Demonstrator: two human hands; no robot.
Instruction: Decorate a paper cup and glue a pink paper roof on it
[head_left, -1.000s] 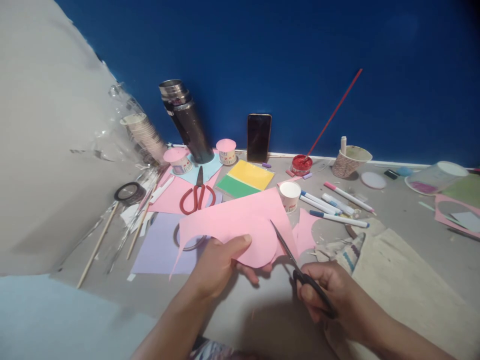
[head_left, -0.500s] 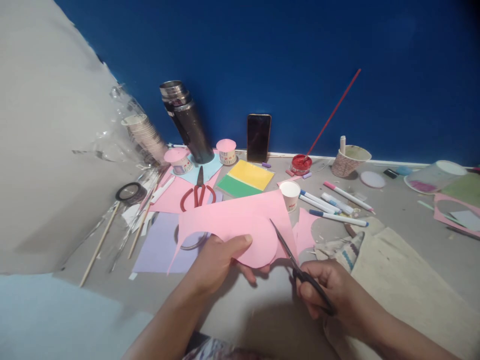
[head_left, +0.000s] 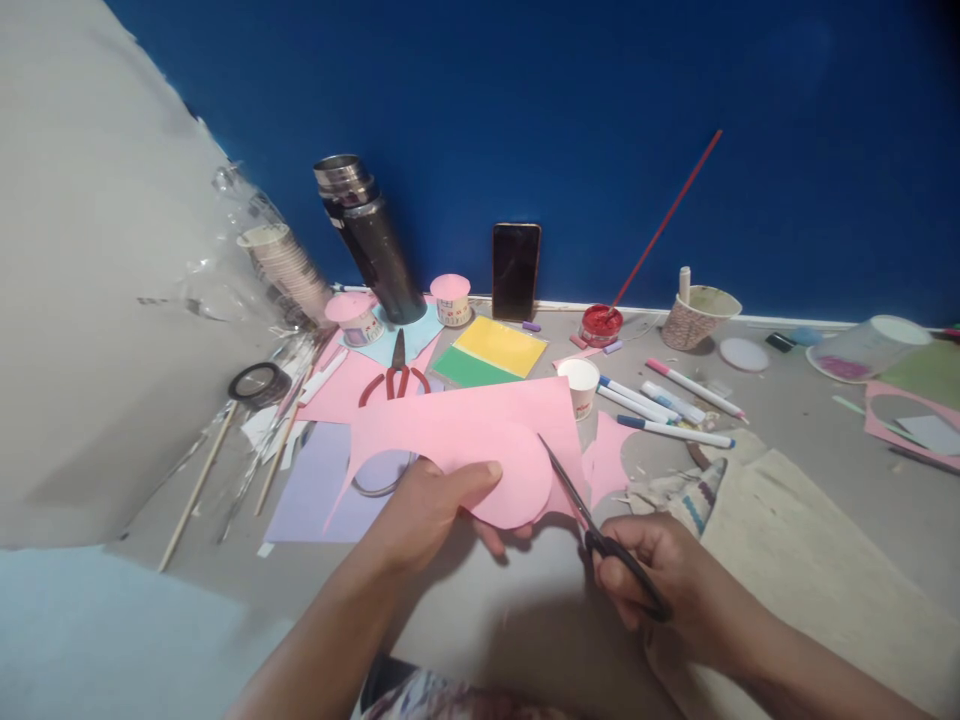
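My left hand [head_left: 442, 505] pinches a sheet of pink paper [head_left: 465, 415], thumb on top and fingers beneath. A curved cutout opens the sheet's left side, and a rounded flap [head_left: 517, 480] is partly cut at its right. Black-handled scissors [head_left: 626, 570] are gripped in my right hand [head_left: 652, 575], their blades at the paper along the flap's curved edge. Just beyond the sheet stands a small white paper cup [head_left: 578, 388]. Red-handled pliers [head_left: 397, 370] lie behind the sheet's left part. Under it on the left is a lilac sheet [head_left: 304, 490].
Along the blue wall stand a steel flask [head_left: 379, 245], two pink-topped cups [head_left: 451, 300], a phone [head_left: 516, 270] and a red paint pot [head_left: 601, 325]. Several markers [head_left: 675, 431] lie right of the white cup. A beige cloth [head_left: 795, 560] covers the right front; wooden sticks [head_left: 199, 490] lie left.
The pink paper and its rounded flap have shifted very slightly left against the scissors. Both hands keep their grips. The whole view has moved a little.
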